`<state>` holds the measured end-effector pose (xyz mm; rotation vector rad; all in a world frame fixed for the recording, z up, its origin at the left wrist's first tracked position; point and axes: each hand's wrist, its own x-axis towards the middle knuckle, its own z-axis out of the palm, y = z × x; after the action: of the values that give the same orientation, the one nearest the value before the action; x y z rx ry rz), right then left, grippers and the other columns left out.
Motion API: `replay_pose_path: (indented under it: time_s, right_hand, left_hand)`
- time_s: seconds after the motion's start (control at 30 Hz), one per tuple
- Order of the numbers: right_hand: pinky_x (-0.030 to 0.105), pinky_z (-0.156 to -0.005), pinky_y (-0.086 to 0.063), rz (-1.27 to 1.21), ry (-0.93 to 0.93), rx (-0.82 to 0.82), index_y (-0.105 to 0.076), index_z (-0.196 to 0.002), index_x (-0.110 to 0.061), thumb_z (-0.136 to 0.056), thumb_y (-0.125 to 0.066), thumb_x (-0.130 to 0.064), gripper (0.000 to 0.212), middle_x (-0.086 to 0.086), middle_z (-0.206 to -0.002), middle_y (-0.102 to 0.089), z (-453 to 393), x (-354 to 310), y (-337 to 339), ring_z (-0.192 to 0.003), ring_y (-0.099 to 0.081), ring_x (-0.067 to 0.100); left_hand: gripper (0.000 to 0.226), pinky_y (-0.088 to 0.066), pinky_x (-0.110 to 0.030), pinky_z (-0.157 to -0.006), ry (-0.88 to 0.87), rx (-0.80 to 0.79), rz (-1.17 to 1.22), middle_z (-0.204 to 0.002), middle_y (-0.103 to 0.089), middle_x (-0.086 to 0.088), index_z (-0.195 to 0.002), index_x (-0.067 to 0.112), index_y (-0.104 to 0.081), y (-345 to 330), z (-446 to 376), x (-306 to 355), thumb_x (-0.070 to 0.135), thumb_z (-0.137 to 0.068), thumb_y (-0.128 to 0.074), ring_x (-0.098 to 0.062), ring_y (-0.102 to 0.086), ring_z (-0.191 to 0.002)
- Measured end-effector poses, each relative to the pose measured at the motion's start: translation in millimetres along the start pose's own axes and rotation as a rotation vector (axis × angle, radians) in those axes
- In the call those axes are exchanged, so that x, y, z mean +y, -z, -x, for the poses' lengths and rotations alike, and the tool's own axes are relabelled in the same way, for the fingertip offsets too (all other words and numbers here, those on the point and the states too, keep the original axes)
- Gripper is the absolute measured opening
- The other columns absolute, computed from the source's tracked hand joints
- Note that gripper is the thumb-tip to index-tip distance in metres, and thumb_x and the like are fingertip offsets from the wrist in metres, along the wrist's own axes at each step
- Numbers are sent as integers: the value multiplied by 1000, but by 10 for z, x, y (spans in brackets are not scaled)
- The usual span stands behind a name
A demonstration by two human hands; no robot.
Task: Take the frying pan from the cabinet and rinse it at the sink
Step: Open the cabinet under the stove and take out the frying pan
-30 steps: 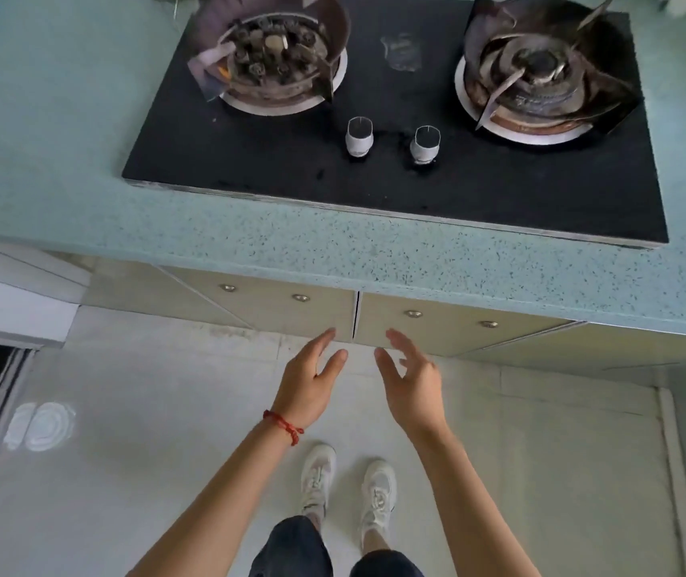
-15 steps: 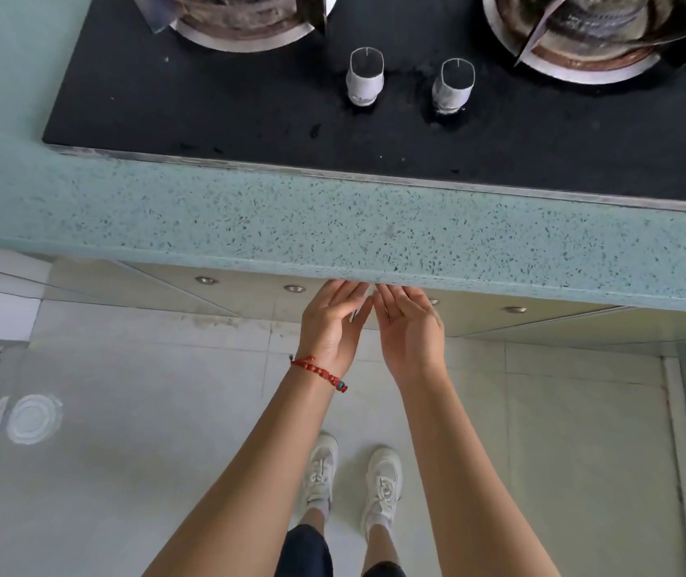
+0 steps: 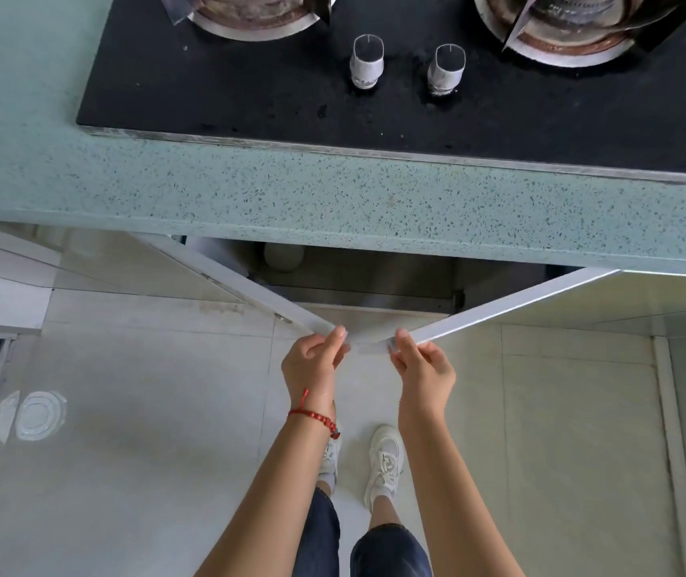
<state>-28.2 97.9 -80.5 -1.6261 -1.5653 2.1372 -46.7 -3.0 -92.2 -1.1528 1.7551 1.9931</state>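
Below the counter, both cabinet doors stand partly swung out towards me. My left hand point(image 3: 314, 360), with a red bracelet on the wrist, grips the top corner of the left cabinet door point(image 3: 241, 285). My right hand point(image 3: 422, 366) grips the top corner of the right cabinet door point(image 3: 511, 304). Between the doors the dark cabinet interior point(image 3: 374, 270) shows, with a pale rounded object point(image 3: 283, 256) at its upper left. No frying pan is visible; most of the interior is hidden under the countertop.
A speckled green countertop point(image 3: 333, 202) overhangs the cabinet, with a black gas hob point(image 3: 249, 97) bearing two burners and two knobs point(image 3: 367, 62). A pale tiled floor lies below, with my white shoes point(image 3: 385, 464) and a round floor drain point(image 3: 31, 416) at left.
My hands rose from open in front of the closed doors to the door tops, took hold, and pulled both doors outward, exposing the cabinet interior. The camera tilted down.
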Motion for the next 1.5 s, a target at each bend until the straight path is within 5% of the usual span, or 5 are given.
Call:
replay_pose_path:
  time_s: [0.17,0.73,1.3,1.43,1.5]
  right_hand:
    - [13,-48,-42,157,74,130,-41,-67,-8,-79,-69,-18,32,10,-66,-57,127,155,242,-54,-56,9]
    - [29,-69,-41,297,258,204,-60,-84,-7,-78,-66,-17,13,6,-74,-58,459,424,1427,-68,-50,21]
    - [40,-92,-49,278,239,476,-69,-103,-7,-76,-65,-27,34,8,-80,-64,521,469,2237,-78,-57,24]
    - [44,-89,-49,277,269,508,-67,-98,-11,-62,-52,-45,52,-4,-57,-63,447,628,2385,-65,-54,21]
    - [47,-98,-45,314,253,489,-61,-106,-16,-67,-52,-47,51,4,-78,-70,632,633,2320,-76,-60,23]
  left_hand:
    - [31,-45,-28,-66,-98,110,-180,-47,-57,5,-57,12,-48,259,177,-106,22,-73,-73,-19,-54,-58]
    - [22,-46,-30,-73,-265,264,-365,-79,-66,-12,-79,3,-63,1317,397,-363,21,-70,-73,-29,-63,-81]
    - [23,-46,-36,-83,-364,359,-648,-89,-70,-25,-88,-5,-67,2534,418,-203,13,-73,-70,-36,-64,-91]
    - [19,-45,-37,-79,-398,351,-723,-90,-69,-28,-88,-6,-67,2684,435,-176,9,-77,-64,-40,-63,-92]
    - [19,-46,-42,-77,-489,355,-821,-94,-67,-29,-88,-7,-65,2719,494,-184,8,-78,-61,-43,-61,-93]
